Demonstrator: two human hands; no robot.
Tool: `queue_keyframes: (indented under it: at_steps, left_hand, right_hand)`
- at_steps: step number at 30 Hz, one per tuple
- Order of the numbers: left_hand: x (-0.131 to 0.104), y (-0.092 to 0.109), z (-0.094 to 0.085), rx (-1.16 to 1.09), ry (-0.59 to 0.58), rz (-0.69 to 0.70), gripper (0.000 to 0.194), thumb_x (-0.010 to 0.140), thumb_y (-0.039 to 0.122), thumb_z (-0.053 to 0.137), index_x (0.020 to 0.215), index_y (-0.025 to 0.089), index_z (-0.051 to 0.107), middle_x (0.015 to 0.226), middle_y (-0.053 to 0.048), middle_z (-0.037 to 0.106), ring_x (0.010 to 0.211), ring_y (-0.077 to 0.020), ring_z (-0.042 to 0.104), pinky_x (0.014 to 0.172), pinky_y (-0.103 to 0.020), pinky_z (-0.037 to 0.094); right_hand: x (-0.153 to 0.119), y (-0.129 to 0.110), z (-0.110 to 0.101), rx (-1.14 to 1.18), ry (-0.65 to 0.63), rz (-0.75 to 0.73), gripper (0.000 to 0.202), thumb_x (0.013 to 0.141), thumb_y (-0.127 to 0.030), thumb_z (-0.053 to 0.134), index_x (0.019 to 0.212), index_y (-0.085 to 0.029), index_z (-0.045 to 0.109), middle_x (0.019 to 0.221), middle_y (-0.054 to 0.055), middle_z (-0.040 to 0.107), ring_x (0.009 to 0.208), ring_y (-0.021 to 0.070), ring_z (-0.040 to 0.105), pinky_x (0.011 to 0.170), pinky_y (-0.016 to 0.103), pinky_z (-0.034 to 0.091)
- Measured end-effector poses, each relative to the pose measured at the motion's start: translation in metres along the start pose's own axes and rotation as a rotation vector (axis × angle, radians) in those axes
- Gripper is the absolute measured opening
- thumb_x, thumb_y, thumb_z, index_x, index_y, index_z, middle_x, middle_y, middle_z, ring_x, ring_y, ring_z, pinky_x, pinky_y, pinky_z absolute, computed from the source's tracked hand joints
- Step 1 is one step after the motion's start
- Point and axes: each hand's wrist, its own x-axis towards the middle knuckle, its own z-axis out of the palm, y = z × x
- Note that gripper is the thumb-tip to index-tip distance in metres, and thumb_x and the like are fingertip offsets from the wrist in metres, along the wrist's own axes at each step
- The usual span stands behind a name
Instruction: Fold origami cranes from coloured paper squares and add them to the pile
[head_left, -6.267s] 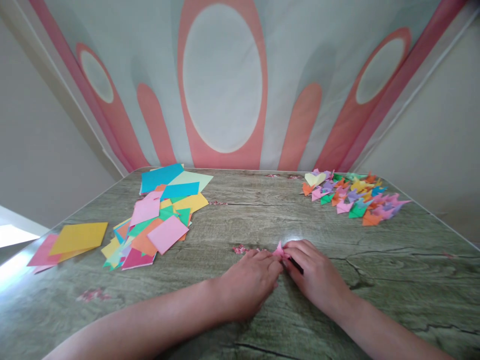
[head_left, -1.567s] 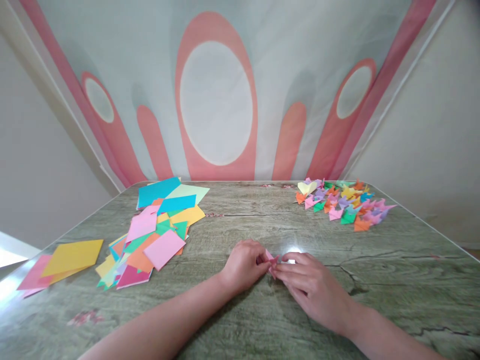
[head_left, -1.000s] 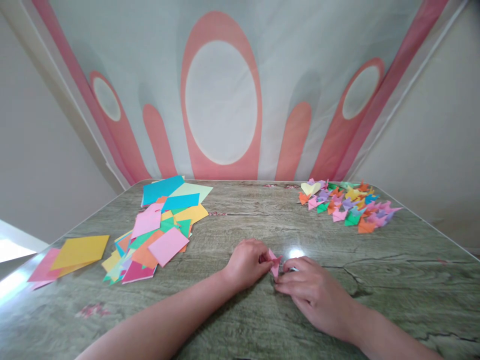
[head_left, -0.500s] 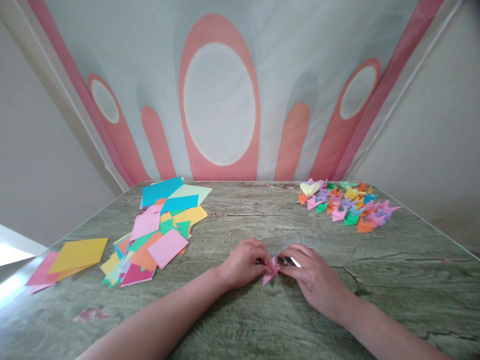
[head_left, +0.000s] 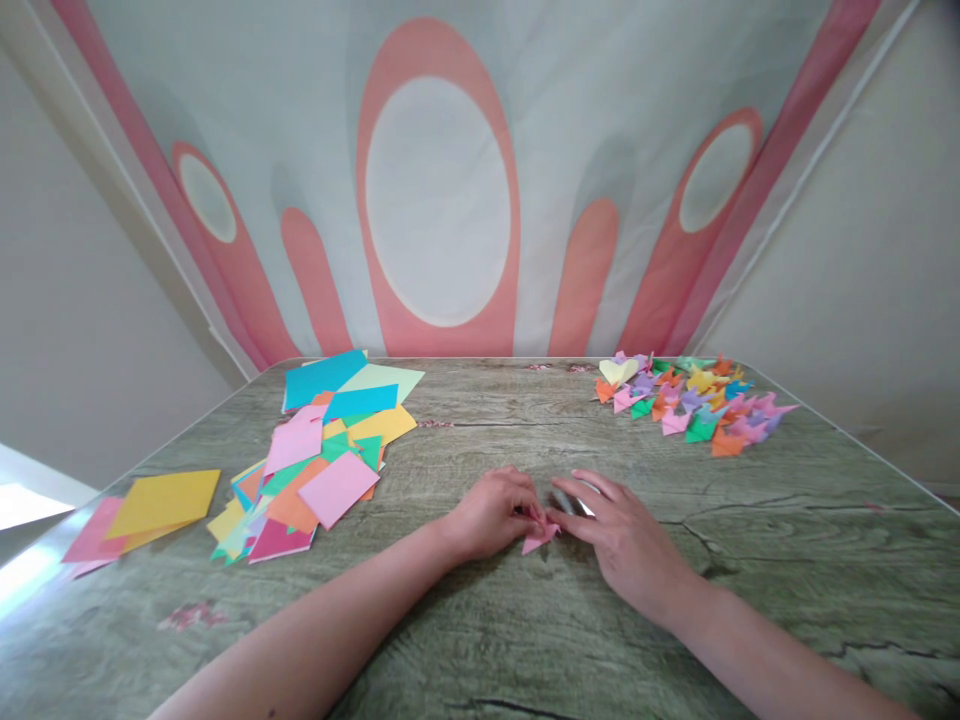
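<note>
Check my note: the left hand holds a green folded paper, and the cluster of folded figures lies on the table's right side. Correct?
Not quite: in the head view, the folded paper in the left hand is pink, not green. The folded figures lie as noted.

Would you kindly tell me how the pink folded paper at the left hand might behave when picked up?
The pink folded paper is probably very light, being small and made of paper. Its creased folds should make it fairly stiff overall, but its thin pointed ends could bend easily.
</note>
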Motion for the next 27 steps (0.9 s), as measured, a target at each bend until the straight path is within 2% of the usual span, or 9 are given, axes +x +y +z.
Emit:
queue_keyframes:
  at_steps: [5, 8, 13, 21, 24, 27]
  left_hand:
    - [-0.0003, -0.0003, 0.0010, -0.001, 0.011, 0.003, 0.007, 0.082, 0.023, 0.071, 0.078, 0.019, 0.076, 0.075, -0.001, 0.067, 0.077, -0.0142, 0.060, 0.080, -0.024, 0.040]
    - [-0.0006, -0.0016, 0.0023, 0.007, 0.018, -0.007, 0.011, 0.081, 0.028, 0.073, 0.076, 0.018, 0.075, 0.074, -0.001, 0.066, 0.076, -0.0143, 0.060, 0.078, -0.023, 0.040]
    - [-0.0009, -0.0014, 0.0024, 0.023, 0.036, -0.001, 0.016, 0.080, 0.031, 0.074, 0.073, 0.017, 0.074, 0.071, -0.001, 0.065, 0.074, -0.0139, 0.059, 0.075, -0.022, 0.040]
    - [-0.0009, -0.0025, -0.0004, 0.006, -0.010, -0.016, 0.003, 0.077, 0.023, 0.077, 0.077, 0.020, 0.076, 0.072, 0.000, 0.066, 0.076, -0.0137, 0.059, 0.078, -0.022, 0.040]
    - [-0.0007, -0.0047, 0.0005, -0.006, -0.014, -0.013, 0.006, 0.078, 0.026, 0.076, 0.077, 0.020, 0.076, 0.072, 0.000, 0.066, 0.076, -0.0133, 0.059, 0.078, -0.022, 0.040]
    - [-0.0012, -0.0066, 0.0020, -0.022, -0.005, -0.008, 0.011, 0.080, 0.031, 0.075, 0.078, 0.021, 0.077, 0.074, 0.000, 0.067, 0.076, -0.0131, 0.060, 0.079, -0.022, 0.040]
  right_hand:
    - [-0.0004, -0.0015, -0.0029, 0.004, 0.027, 0.012, 0.056, 0.082, 0.005, 0.045, 0.119, -0.031, 0.069, 0.135, 0.006, 0.057, 0.129, 0.0300, 0.042, 0.099, 0.051, 0.043]
    - [-0.0009, -0.0017, -0.0054, 0.063, 0.016, -0.070, 0.052, 0.086, 0.003, 0.043, 0.115, -0.032, 0.070, 0.133, 0.005, 0.058, 0.131, 0.0280, 0.041, 0.100, 0.050, 0.043]
    - [-0.0026, -0.0018, -0.0087, 0.132, 0.010, -0.147, 0.060, 0.087, 0.005, 0.040, 0.119, -0.038, 0.067, 0.127, 0.002, 0.061, 0.132, 0.0257, 0.041, 0.101, 0.051, 0.042]
    - [-0.0033, -0.0011, -0.0078, 0.164, 0.034, -0.141, 0.052, 0.089, 0.002, 0.043, 0.110, -0.037, 0.071, 0.116, 0.002, 0.066, 0.127, 0.0243, 0.047, 0.098, 0.047, 0.045]
    - [-0.0025, -0.0008, -0.0059, 0.121, 0.049, -0.111, 0.049, 0.089, 0.001, 0.043, 0.115, -0.032, 0.070, 0.121, 0.004, 0.065, 0.126, 0.0256, 0.047, 0.098, 0.048, 0.045]
    - [-0.0013, 0.0003, -0.0042, 0.047, 0.017, -0.085, 0.057, 0.084, 0.005, 0.043, 0.122, -0.030, 0.066, 0.128, 0.005, 0.062, 0.129, 0.0278, 0.044, 0.098, 0.050, 0.045]
